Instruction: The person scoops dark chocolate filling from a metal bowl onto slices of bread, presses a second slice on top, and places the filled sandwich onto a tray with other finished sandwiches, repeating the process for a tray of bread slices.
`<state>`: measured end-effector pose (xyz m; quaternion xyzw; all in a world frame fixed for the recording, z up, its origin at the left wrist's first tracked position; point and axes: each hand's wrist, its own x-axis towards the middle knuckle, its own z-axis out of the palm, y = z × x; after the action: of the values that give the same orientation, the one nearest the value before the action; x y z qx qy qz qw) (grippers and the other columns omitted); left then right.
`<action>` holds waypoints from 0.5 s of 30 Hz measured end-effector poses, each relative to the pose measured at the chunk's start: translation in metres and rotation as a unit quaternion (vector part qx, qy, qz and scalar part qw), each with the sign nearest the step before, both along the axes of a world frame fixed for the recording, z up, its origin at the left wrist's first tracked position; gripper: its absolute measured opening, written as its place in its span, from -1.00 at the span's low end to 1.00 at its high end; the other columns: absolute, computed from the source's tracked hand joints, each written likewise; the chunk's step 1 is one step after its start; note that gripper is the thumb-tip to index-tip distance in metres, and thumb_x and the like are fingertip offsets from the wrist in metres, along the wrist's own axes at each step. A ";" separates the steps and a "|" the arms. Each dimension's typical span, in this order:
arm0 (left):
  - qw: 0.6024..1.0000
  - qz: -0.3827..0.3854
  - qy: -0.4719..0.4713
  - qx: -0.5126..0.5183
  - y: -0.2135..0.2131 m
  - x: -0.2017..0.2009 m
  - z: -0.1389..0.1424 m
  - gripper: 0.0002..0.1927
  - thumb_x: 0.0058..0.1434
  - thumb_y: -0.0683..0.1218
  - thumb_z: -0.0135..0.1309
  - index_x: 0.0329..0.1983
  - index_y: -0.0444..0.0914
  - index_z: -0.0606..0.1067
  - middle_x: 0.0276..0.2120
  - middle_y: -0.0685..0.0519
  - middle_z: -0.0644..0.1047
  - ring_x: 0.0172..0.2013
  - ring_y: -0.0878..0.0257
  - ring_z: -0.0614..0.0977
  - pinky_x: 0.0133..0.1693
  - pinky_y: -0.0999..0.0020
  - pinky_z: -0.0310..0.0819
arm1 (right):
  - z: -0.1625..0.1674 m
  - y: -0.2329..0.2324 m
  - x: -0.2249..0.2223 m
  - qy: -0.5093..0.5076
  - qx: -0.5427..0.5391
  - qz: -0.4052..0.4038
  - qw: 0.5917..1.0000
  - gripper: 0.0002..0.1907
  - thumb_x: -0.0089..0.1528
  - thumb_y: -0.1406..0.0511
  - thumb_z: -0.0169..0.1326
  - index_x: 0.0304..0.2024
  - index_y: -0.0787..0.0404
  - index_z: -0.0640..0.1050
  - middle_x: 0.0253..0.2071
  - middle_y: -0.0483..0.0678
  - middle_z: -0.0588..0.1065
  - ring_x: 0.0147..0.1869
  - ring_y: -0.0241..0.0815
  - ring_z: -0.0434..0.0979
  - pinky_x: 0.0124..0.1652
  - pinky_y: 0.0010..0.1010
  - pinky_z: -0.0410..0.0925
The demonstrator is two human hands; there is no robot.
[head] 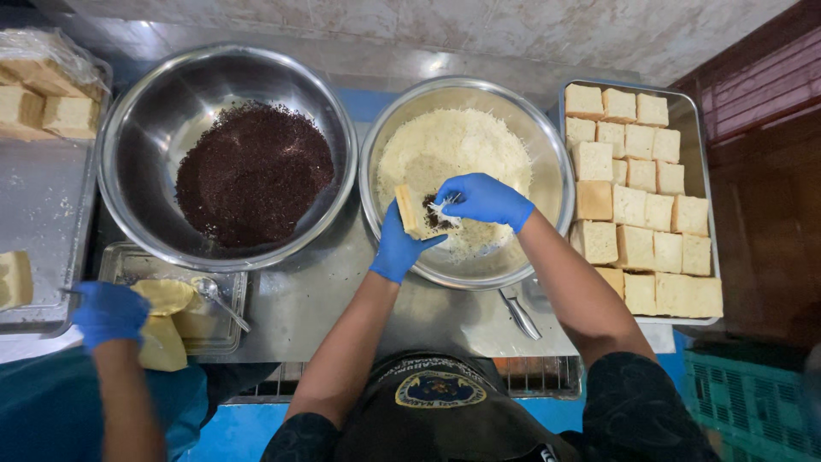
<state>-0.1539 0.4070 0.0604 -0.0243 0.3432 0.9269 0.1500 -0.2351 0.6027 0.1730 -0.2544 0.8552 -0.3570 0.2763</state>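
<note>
- Bread slice, already dotted with dark sprinkles, sits in your left hand over the steel bowl of grated cheese.
- Your left hand grips the slice by its lower edge; you seem to be at the topping step.
- Your right hand pinches cheese shreds above the slice; scattering them evenly looks like what comes next.
- The bowl of chocolate sprinkles stands just beside.

Both hands blue-gloved, forearms bare, left hand cupped upward, right hand pinching fingertips downward
</note>
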 end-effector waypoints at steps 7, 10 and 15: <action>0.994 -0.006 -0.072 0.077 -0.003 -0.003 0.002 -0.54 0.43 -0.04 -0.10 0.37 -0.17 0.27 0.24 -0.05 0.43 0.17 -0.09 0.56 -0.01 -0.26 0.62 | 0.010 -0.012 0.002 0.036 0.026 -0.002 0.999 -0.73 0.14 0.27 0.28 -0.10 0.14 0.67 -0.19 -0.01 0.66 -0.12 -0.16 0.66 -0.04 -0.36 0.46; 0.992 0.003 -0.106 0.068 -0.001 -0.001 0.004 -0.54 0.41 -0.03 -0.12 0.36 -0.10 0.24 0.23 0.01 0.41 0.17 -0.06 0.55 -0.01 -0.26 0.60 | 0.010 -0.013 0.002 0.023 0.029 0.002 0.999 -0.71 0.15 0.28 0.23 -0.06 0.13 0.67 -0.16 -0.03 0.65 -0.14 -0.17 0.66 -0.06 -0.37 0.47; 0.996 0.003 -0.033 0.079 -0.004 -0.002 0.002 -0.46 0.33 0.01 -0.03 0.37 -0.15 0.25 0.23 -0.09 0.41 0.17 -0.17 0.52 -0.01 -0.34 0.56 | 0.008 -0.006 -0.003 0.047 0.004 -0.012 0.999 -0.71 0.11 0.29 0.25 -0.10 0.10 0.69 -0.17 -0.02 0.65 -0.12 -0.10 0.67 -0.05 -0.32 0.47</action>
<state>-0.1557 0.4031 0.0628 -0.0440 0.2634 0.9504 0.1596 -0.2380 0.5963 0.1814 -0.2597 0.8715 -0.3449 0.2327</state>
